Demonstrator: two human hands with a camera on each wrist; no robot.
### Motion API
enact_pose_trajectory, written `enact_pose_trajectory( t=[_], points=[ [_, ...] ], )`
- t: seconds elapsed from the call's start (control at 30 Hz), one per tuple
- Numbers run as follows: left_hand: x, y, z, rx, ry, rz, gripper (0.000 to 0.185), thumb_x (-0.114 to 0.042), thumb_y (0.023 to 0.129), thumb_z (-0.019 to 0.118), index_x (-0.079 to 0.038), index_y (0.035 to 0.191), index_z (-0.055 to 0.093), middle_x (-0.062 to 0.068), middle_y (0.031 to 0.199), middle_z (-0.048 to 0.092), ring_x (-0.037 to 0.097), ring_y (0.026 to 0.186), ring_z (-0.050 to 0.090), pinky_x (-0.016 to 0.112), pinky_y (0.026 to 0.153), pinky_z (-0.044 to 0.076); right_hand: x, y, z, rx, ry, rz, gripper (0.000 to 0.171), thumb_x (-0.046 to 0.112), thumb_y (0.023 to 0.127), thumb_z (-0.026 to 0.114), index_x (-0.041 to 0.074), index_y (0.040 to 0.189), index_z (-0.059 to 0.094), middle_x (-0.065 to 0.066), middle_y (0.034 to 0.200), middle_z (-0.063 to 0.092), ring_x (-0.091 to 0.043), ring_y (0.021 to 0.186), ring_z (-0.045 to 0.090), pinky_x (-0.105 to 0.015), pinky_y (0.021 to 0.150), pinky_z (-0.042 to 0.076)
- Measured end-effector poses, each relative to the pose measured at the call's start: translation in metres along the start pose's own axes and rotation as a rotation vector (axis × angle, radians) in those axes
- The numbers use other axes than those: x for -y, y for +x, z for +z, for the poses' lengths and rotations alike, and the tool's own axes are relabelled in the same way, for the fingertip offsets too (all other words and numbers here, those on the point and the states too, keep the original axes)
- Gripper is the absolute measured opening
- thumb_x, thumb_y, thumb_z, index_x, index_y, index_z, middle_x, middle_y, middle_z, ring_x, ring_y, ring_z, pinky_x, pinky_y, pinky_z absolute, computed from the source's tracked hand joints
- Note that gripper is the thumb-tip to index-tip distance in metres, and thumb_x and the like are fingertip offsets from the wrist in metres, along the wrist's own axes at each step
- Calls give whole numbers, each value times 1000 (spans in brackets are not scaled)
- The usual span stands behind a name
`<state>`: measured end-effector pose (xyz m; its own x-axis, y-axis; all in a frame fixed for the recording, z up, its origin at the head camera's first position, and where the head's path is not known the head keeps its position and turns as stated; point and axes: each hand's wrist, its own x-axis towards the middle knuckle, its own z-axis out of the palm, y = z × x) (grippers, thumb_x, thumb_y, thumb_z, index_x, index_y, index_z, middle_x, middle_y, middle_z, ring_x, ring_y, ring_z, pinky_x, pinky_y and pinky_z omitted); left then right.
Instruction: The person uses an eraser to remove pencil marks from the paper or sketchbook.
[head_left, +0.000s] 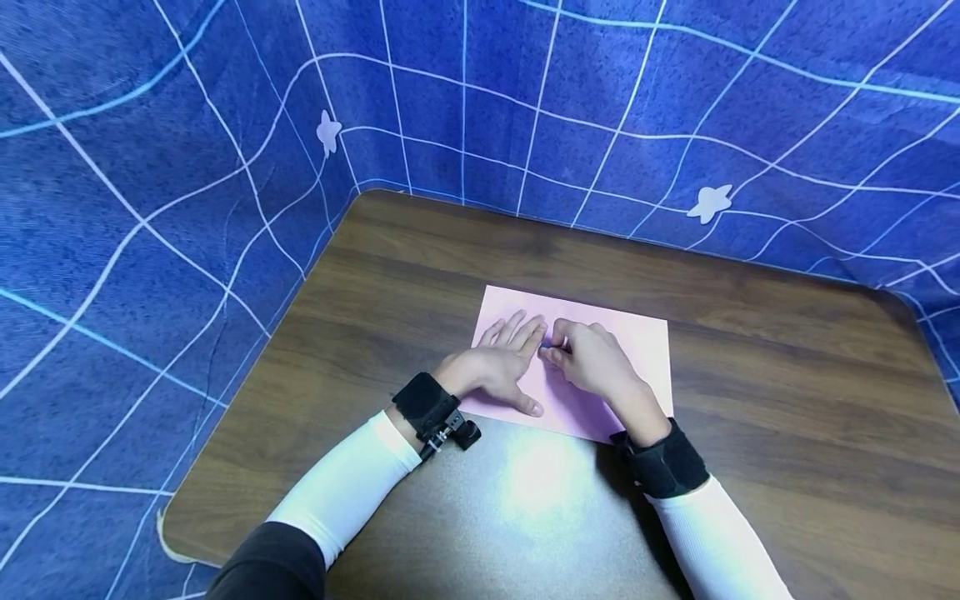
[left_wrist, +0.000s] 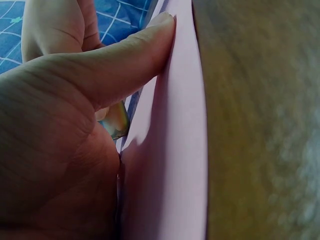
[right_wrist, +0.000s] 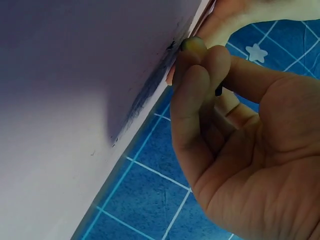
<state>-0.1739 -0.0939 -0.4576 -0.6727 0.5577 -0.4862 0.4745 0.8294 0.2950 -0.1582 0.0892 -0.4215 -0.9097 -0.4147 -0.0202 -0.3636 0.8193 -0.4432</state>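
Observation:
A pink sheet of paper [head_left: 651, 354] lies on the wooden table under both hands. My left hand [head_left: 501, 367] rests on its left part, fingers spread and thumb stretched out toward the near edge. Just right of those fingers, my right hand [head_left: 597, 358] pinches a small yellowish piece [right_wrist: 194, 46] between thumb and fingers. Its end looks dark and smudged where it meets the paper; most of it is hidden by the fingers, so its kind is unclear. Beside it, a dark blue-grey smear [right_wrist: 150, 92] marks the paper in the right wrist view.
The brown wooden table [head_left: 787, 400] extends around the sheet, with a bright glare near its front. Blue cloth [head_left: 600, 100] with white and light-blue lines stands behind and to the left. Two white star shapes show on the cloth. Each wrist wears a black band.

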Motion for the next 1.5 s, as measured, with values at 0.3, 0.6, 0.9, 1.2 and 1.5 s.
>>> enact_pose_trajectory(
  t=[0.3, 0.6, 0.9, 1.2, 1.5],
  points=[
    [1, 1, 4, -3, -13, 3, 137, -73, 80, 71, -12, 160, -21, 0, 168, -32, 22, 152, -37, 46, 125, -20, -1, -1, -2, 92, 69, -64, 18, 17, 92, 75, 15, 80, 61, 5, 63, 59, -11, 58, 51, -29, 59, 40],
    [-4, -11, -5, -13, 37, 14, 132, -74, 83, 67, -9, 162, -17, 3, 170, -27, 24, 155, -31, 45, 127, -15, 0, 1, 1, -28, -10, 52, 18, 25, 91, 78, 17, 81, 65, 6, 66, 68, -16, 62, 60, -34, 58, 44],
    [1, -1, 2, 5, 26, 14, 135, -75, 81, 68, -13, 159, -24, 0, 166, -34, 22, 150, -38, 46, 124, -21, -5, 4, 5, -99, -80, 138, 15, 23, 93, 74, 15, 85, 66, -3, 77, 75, -28, 72, 68, -40, 57, 48],
    [1, 0, 5, -18, 18, 21, 136, -76, 79, 69, -11, 161, -19, 0, 168, -31, 22, 153, -35, 46, 126, -18, -3, -2, 1, 23, 15, -30, 17, 16, 93, 74, 15, 82, 61, 4, 62, 61, -13, 56, 52, -30, 55, 39],
    [-4, -12, -4, -34, 36, 28, 133, -74, 83, 67, -10, 161, -19, 4, 170, -28, 25, 155, -31, 46, 128, -14, -19, -5, -13, 126, 7, 62, 19, 27, 87, 76, 17, 79, 63, 3, 67, 61, -15, 62, 53, -30, 58, 39]
  ],
)
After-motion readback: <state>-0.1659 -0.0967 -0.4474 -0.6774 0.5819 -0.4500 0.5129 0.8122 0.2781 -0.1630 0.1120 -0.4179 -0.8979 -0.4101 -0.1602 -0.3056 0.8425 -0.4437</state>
